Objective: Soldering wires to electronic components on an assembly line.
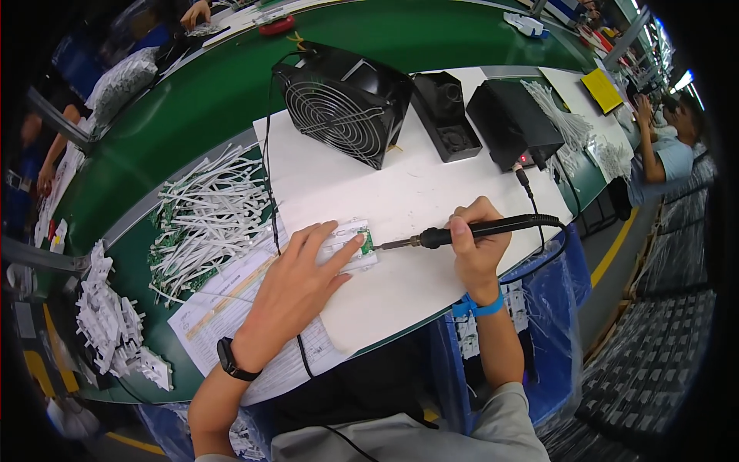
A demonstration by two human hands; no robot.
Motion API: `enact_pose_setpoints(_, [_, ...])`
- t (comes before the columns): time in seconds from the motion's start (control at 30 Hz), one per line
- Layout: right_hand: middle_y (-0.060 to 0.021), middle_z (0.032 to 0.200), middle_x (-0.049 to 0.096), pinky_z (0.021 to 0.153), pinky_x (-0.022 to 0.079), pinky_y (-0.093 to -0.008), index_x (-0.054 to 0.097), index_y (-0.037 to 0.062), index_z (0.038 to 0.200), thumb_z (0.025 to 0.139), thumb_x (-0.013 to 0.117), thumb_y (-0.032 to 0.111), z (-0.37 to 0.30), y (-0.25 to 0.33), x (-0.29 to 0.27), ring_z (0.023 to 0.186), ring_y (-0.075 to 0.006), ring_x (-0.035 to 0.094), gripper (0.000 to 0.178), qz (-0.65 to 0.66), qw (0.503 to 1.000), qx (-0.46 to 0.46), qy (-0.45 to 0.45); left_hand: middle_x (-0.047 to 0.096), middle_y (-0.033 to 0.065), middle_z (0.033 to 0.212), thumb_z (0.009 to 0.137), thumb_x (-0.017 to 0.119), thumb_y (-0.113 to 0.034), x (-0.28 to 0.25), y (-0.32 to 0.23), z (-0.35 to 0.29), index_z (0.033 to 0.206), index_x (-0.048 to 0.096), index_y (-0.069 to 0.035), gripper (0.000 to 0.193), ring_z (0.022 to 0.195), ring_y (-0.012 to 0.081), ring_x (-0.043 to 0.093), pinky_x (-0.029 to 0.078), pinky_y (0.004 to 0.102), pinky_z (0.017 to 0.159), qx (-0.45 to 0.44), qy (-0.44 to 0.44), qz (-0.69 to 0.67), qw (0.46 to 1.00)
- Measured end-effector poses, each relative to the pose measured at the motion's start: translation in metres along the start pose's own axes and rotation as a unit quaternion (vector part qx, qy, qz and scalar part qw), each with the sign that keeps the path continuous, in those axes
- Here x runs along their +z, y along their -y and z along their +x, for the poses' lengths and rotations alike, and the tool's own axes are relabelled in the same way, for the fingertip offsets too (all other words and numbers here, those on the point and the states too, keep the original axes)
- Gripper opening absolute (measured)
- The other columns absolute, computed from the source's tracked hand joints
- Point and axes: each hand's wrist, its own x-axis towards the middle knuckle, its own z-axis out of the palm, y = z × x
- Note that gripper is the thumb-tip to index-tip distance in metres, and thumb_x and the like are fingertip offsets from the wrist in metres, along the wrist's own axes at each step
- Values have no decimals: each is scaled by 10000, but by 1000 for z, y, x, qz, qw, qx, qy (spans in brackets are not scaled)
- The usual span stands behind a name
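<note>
My left hand (296, 269) lies across a white plastic housing (368, 262) on the pale work sheet. Its index fingertip presses a small green circuit board (367, 242) set in that housing, and the other fingers and thumb hold the part in place. A soldering iron (439, 237) is gripped like a pen in my right hand (479, 242), which is closed round its black handle. The metal tip reaches left to the right edge of the board; whether it touches is too small to tell.
A black fan (346, 100) with a wire grille stands at the back, beside a black tray (446, 115) and a black power box (512, 123). White cables with green boards (212, 219) pile up left, near white plastic parts (108, 316). Printed sheets (223, 316) lie under my left forearm.
</note>
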Motion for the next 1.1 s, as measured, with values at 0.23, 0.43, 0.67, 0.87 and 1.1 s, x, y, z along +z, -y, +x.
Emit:
enact_pose_setpoints(0.23, [5,639,554,533,331,-216,523,38,790,916,664,35,2,2,2,568,-32,408,189,-1,1000,2,22,527,139,1369,850,745,-154,0,0,0,1383,604,-188,552,1218,330,534,533,403,921,-12,-3,-16,1000])
enact_pose_setpoints(0.43, [2,607,543,508,316,-220,510,40,785,926,655,61,3,0,-1,531,-34,392,203,-24,999,-25,33,528,140,1369,852,744,-157,0,0,1,1380,609,-188,546,1220,331,532,528,405,931,-13,-1,-16,1000])
enact_pose_setpoints(0.67, [-15,711,545,555,321,-211,522,32,838,963,610,127,2,2,4,612,-37,421,180,-19,987,-42,-152,559,161,1276,853,755,-245,11,2,0,1361,610,-135,540,1100,317,553,522,393,871,19,-47,28,998])
enact_pose_setpoints(0.87, [-13,731,518,474,278,-175,483,56,844,1012,555,140,7,1,1,548,-26,377,202,-79,962,-95,-241,584,162,1068,851,763,-361,33,-37,20,1323,614,-33,594,935,315,576,497,395,762,-75,-87,47,992])
enact_pose_setpoints(1.1, [-4,781,559,508,297,-177,546,36,883,1000,617,177,12,3,-2,607,-24,424,196,-21,928,-112,-354,601,229,1206,921,680,-221,37,-48,8,1325,586,17,478,921,299,584,531,363,780,-61,-144,56,986])
